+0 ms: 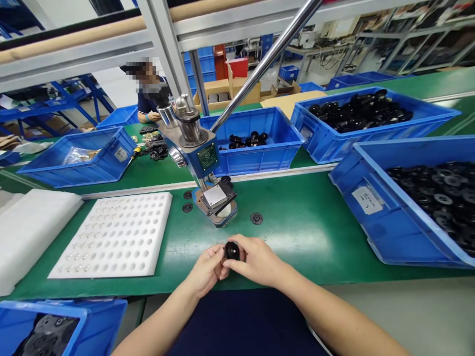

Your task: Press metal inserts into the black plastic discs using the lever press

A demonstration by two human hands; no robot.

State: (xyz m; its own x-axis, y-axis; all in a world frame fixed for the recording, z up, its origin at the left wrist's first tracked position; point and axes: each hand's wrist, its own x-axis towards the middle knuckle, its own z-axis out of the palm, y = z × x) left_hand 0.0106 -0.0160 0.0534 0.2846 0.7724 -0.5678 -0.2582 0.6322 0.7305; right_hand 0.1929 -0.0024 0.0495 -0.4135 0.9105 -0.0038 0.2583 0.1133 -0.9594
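Black round part (232,251) sits pinched between both hands just above the near edge of the green tabletop (308,232). Left hand (206,270) grips it from the left with fingers curled under; right hand (256,259) closes over it from the right, thumb and fingertips on its rim. Fingers cover most of the part, so its lower side cannot be made out.

Bare green surface lies open around the hands, to the right as far as the blue bin (374,222) of black parts, whose right end is cut off by the frame. To the left, a white foam tray (115,235) with rows of holes lies flat, near but apart from the hands. Just beyond the hands stands a hand press (202,163) with a long steel lever (267,59) running up out of view. Small black discs (256,218) lie loose beside its base. Another blue bin (55,326) at the near left corner is only partly seen. Far off, a person sits at another bench, blurred.
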